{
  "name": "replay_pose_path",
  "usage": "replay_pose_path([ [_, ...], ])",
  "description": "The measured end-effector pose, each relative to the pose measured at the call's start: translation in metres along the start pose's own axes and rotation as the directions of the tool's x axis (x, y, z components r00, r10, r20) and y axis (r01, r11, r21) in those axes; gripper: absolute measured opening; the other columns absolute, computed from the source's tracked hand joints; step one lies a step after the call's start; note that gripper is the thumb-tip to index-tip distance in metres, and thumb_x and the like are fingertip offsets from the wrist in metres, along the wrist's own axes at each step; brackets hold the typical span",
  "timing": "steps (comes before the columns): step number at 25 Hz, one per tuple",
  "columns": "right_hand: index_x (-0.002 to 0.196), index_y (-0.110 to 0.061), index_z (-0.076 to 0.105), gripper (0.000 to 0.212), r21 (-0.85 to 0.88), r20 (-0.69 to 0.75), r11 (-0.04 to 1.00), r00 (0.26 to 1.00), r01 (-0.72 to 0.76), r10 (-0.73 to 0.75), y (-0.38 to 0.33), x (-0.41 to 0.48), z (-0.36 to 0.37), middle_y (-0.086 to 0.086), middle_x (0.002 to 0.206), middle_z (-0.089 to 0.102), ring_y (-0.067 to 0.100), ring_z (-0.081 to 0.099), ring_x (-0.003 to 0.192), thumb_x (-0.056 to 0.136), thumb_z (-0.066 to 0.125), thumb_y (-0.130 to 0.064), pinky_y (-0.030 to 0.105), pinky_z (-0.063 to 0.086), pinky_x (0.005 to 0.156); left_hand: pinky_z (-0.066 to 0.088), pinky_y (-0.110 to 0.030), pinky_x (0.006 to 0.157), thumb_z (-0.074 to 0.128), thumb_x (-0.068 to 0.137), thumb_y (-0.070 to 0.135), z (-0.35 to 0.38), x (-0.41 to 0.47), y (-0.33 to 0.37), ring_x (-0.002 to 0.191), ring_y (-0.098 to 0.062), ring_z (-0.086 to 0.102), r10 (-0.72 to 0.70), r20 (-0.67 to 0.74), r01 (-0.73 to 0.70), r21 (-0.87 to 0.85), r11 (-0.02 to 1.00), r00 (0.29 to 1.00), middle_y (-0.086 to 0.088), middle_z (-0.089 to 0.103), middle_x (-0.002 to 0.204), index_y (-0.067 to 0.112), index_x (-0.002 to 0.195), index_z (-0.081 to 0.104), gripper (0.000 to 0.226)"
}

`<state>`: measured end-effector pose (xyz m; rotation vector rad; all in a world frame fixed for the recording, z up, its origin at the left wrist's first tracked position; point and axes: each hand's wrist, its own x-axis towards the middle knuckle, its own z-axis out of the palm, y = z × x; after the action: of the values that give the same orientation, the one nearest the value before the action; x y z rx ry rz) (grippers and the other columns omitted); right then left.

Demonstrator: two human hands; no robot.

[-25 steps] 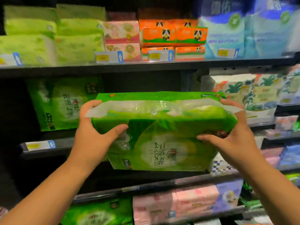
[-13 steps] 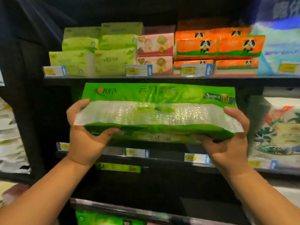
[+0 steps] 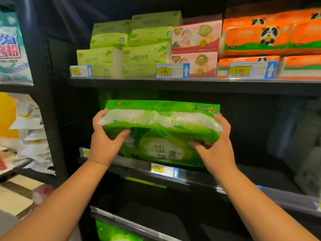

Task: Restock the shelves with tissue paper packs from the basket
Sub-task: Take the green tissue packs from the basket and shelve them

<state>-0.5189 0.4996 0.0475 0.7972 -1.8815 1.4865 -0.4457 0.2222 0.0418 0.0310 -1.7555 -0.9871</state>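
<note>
At middle shelf front: green tissue pack held at both ends, left hand and right hand clamped on it, bottom edge at shelf lip. Pack marked "M". Price tag just below. Upper shelf tags read "2.00", "1.50"; orange panda packs far right.

Yellow-and-blue price tags sit along the black shelf edge. At far left, white printed bags are stacked beside a teal detergent bag. Beige floor tiles show below.
</note>
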Motion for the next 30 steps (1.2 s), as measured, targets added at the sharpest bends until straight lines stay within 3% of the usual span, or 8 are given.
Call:
replay_pose_path([
  [3, 0.122, -0.064, 0.018, 0.098, -0.066, 0.01, 0.998, 1.0, -0.01, 0.011, 0.006, 0.011, 0.03, -0.006, 0.153, 0.028, 0.018, 0.043, 0.129, 0.067, 0.086, -0.019, 0.01, 0.042, 0.084, 0.037, 0.003, 0.072, 0.072, 0.082, 0.009, -0.003, 0.018, -0.024, 0.096, 0.0, 0.051, -0.039, 0.008, 0.039, -0.018, 0.999, 0.999, 0.019, 0.048, 0.111, 0.021, 0.143, 0.026, 0.077],
  [8, 0.111, -0.077, 0.018, 0.102, -0.03, 0.005, 0.999, 0.999, -0.035, 0.035, 0.003, 0.024, 0.086, -0.004, 0.148, 0.033, 0.013, 0.048, 0.123, 0.067, 0.086, -0.015, 0.021, 0.049, 0.091, 0.036, -0.001, 0.085, 0.069, 0.084, 0.014, -0.017, 0.048, -0.072, 0.115, -0.01, 0.047, -0.029, -0.002, 0.029, -0.006, 1.0, 1.0, 0.005, 0.041, 0.131, 0.023, 0.146, 0.019, 0.08],
  [11, 0.111, -0.077, 0.02, 0.1, -0.023, -0.034, 0.997, 0.997, -0.073, 0.072, 0.0, 0.041, 0.109, -0.004, 0.144, 0.038, 0.008, 0.053, 0.115, 0.066, 0.086, -0.017, 0.027, 0.049, 0.093, 0.04, -0.02, 0.098, 0.068, 0.081, 0.039, -0.02, 0.075, -0.094, 0.123, -0.015, 0.046, 0.023, -0.009, -0.023, -0.051, 0.998, 1.0, -0.006, 0.037, 0.142, 0.032, 0.142, 0.019, 0.078],
  [15, 0.146, -0.04, 0.01, 0.102, -0.16, -0.093, 0.976, 0.987, -0.146, 0.133, 0.005, 0.052, 0.142, -0.006, 0.144, 0.035, 0.009, 0.044, 0.115, 0.073, 0.08, -0.029, 0.025, 0.034, 0.095, 0.026, -0.016, 0.106, 0.063, 0.076, 0.055, -0.014, 0.094, -0.12, 0.135, -0.018, 0.03, 0.102, 0.003, -0.102, 0.076, 0.992, 0.995, -0.025, 0.018, 0.149, 0.036, 0.145, 0.009, 0.09],
  [20, 0.151, -0.01, -0.006, 0.108, -0.237, -0.161, 0.945, 0.968, -0.225, 0.191, 0.012, 0.05, 0.174, 0.022, 0.155, 0.007, 0.03, 0.017, 0.142, 0.079, 0.072, -0.029, 0.016, 0.015, 0.099, 0.022, -0.041, 0.102, 0.056, 0.063, 0.075, 0.001, 0.09, -0.156, 0.142, -0.039, 0.001, 0.128, 0.161, -0.173, 0.307, 0.936, 0.979, -0.036, -0.003, 0.15, 0.049, 0.141, -0.018, 0.111],
  [23, 0.149, -0.009, -0.014, 0.129, -0.441, -0.146, 0.848, 0.956, -0.295, 0.256, 0.019, 0.046, 0.188, 0.031, 0.15, 0.012, 0.041, 0.021, 0.138, 0.067, 0.074, -0.054, 0.037, 0.023, 0.111, 0.027, -0.044, 0.105, 0.057, 0.062, 0.075, 0.005, 0.102, -0.168, 0.141, -0.048, 0.016, 0.124, 0.172, -0.168, 0.275, 0.947, 0.977, -0.032, 0.003, 0.151, 0.041, 0.143, -0.005, 0.107],
  [25, 0.145, -0.021, -0.007, 0.13, -0.66, -0.083, 0.702, 0.954, -0.268, 0.287, 0.029, 0.038, 0.199, 0.03, 0.135, 0.029, 0.047, 0.04, 0.121, 0.054, 0.073, -0.069, 0.053, 0.04, 0.1, 0.034, -0.051, 0.105, 0.057, 0.064, 0.073, 0.007, 0.111, -0.176, 0.137, -0.048, 0.026, 0.092, 0.176, -0.141, 0.293, 0.946, 0.98, -0.028, 0.01, 0.15, 0.036, 0.145, 0.005, 0.103],
  [30, 0.137, -0.024, 0.0, 0.127, -0.782, -0.008, 0.563, 0.908, -0.267, 0.42, 0.036, 0.045, 0.208, 0.029, 0.127, 0.032, 0.044, 0.053, 0.105, 0.046, 0.074, -0.071, 0.046, 0.05, 0.088, 0.034, -0.053, 0.105, 0.055, 0.075, 0.064, 0.018, 0.118, -0.192, 0.137, -0.046, 0.023, 0.122, 0.194, -0.186, 0.361, 0.914, 0.973, -0.031, 0.02, 0.143, 0.023, 0.147, 0.01, 0.094],
])
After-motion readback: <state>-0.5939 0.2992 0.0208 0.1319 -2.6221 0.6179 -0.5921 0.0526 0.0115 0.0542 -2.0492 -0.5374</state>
